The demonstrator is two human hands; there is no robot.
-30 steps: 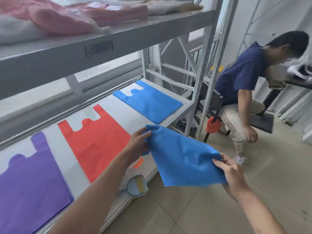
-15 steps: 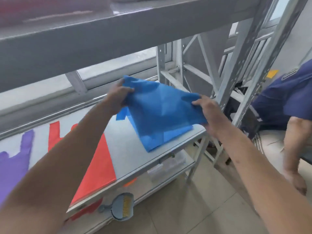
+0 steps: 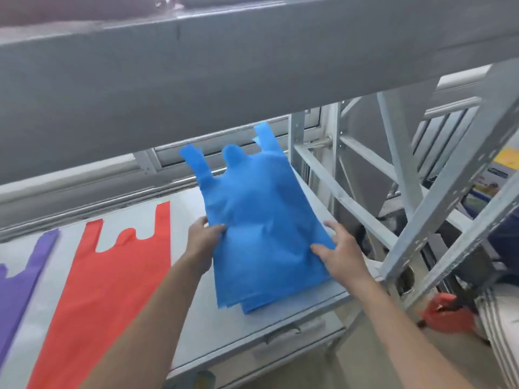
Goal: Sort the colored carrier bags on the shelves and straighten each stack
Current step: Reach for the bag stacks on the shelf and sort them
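A blue carrier bag [image 3: 261, 220] lies flat on top of the blue stack at the right end of the white shelf [image 3: 182, 318], handles pointing to the back. My left hand [image 3: 203, 242] pinches its left edge, thumb on top. My right hand [image 3: 341, 254] rests against its right edge with fingers spread and thumb on the fabric. The bag's lower edges sit slightly askew over the layers beneath. A red bag stack [image 3: 112, 282] lies to the left, and a purple bag stack [image 3: 19, 284] at the far left.
The grey beam of the upper shelf [image 3: 252, 66] hangs low across the top. Diagonal metal braces and an upright [image 3: 421, 234] stand close on the right. A seated person's striped trouser leg [image 3: 500, 327] shows at the far right, beside an orange object [image 3: 446, 315].
The blue bag went from held in the air, crumpled, to spread flat on the blue stack. Both hands moved down onto its side edges. The view moved closer under the upper shelf.
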